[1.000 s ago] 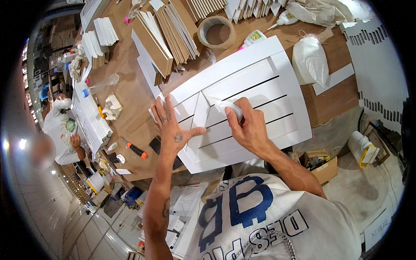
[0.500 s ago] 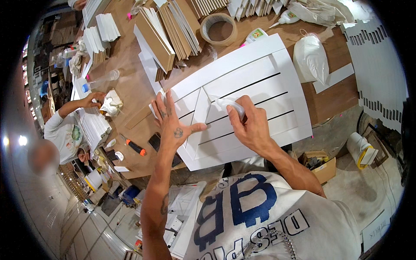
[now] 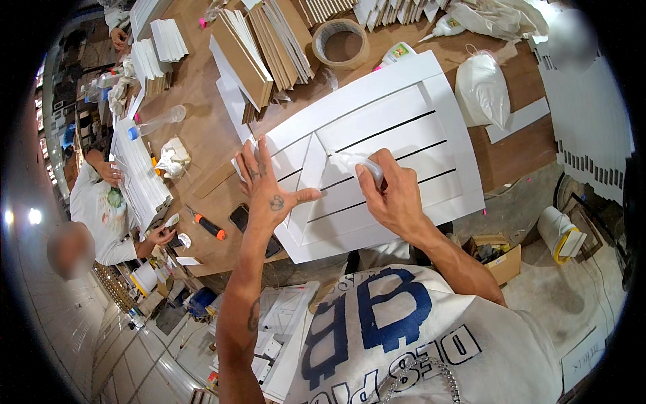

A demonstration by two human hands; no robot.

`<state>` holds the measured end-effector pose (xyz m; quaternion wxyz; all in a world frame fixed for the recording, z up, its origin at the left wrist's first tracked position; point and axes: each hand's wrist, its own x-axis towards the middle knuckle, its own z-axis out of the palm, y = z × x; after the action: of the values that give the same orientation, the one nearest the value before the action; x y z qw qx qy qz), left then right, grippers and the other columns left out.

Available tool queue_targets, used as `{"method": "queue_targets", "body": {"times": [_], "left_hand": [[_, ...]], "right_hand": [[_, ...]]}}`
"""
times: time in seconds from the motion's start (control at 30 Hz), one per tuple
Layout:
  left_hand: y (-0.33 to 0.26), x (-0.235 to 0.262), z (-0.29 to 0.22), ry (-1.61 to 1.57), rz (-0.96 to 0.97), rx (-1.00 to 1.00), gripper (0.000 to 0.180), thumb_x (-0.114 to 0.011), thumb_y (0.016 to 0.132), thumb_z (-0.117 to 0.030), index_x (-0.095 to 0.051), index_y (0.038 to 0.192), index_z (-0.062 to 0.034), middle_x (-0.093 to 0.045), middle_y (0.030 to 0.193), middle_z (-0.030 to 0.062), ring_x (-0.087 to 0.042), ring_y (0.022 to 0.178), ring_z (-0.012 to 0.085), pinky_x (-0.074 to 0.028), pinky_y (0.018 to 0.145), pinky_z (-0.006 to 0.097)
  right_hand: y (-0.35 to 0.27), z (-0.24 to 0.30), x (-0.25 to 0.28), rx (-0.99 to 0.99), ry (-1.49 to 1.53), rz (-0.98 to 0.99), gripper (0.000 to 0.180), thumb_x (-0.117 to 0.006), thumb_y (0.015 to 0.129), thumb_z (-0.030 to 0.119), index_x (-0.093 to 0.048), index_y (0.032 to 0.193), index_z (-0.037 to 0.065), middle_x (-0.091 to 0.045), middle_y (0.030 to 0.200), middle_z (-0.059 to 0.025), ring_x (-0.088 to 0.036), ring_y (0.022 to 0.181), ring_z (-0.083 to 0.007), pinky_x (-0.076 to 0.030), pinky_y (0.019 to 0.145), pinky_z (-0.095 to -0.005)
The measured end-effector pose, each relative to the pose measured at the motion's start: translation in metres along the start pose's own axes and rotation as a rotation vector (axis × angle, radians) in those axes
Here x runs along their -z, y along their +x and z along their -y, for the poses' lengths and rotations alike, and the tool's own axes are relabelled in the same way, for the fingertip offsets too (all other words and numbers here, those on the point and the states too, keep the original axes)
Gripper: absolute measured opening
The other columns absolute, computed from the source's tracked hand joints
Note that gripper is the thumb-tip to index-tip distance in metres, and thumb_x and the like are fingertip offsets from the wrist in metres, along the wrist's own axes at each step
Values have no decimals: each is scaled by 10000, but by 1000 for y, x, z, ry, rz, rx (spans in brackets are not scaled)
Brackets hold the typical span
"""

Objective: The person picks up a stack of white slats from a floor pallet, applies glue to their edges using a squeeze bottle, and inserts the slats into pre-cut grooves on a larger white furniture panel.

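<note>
A large white slotted panel [image 3: 404,114] lies on the wooden workbench [image 3: 202,128]. My left hand [image 3: 266,185] rests flat on the panel's left part with fingers spread, pressing next to a narrow white slat [image 3: 311,168] that lies slanted across it. My right hand [image 3: 393,195] is closed around a small white glue bottle [image 3: 367,165], its tip pointing left toward the slat.
Stacked wooden and white strips [image 3: 262,47], a tape roll [image 3: 342,42], a glue bottle [image 3: 444,27] and a white plastic bag [image 3: 481,91] sit behind the panel. An orange cutter [image 3: 208,225] and a dark phone [image 3: 239,217] lie left. Another person [image 3: 101,209] works at the far left.
My hands have barely shifted on the panel. The person at the left has lowered their arm from the bench top to the stack of white panels.
</note>
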<state>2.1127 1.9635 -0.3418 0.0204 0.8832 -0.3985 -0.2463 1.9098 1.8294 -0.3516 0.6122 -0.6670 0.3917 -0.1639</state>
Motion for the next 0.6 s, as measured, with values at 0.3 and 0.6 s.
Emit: {"method": "queue_targets", "body": {"times": [0.3,0.6], "left_hand": [[0,0,-1,7,-2,19,1495,-823,392,-727,-61,1528,-124,-10,1561,228,82,1431,462,-136,1083,683],[-3,-2,7,5,-4,20,1505,-808,380,-748,-37,1535,-167,27,1574,206,95,1437,447,-101,1082,693]], "right_hand": [[-1,0,0,-26,61,-40,196,-614,897,163,-525,866,-8,-506,490,-147,-529,393,-249,-394,403,-348],[-7,19,53,-405,559,36,185,-608,932,211,-591,904,29,-636,697,-63,-591,544,-124,-466,505,-272]]}}
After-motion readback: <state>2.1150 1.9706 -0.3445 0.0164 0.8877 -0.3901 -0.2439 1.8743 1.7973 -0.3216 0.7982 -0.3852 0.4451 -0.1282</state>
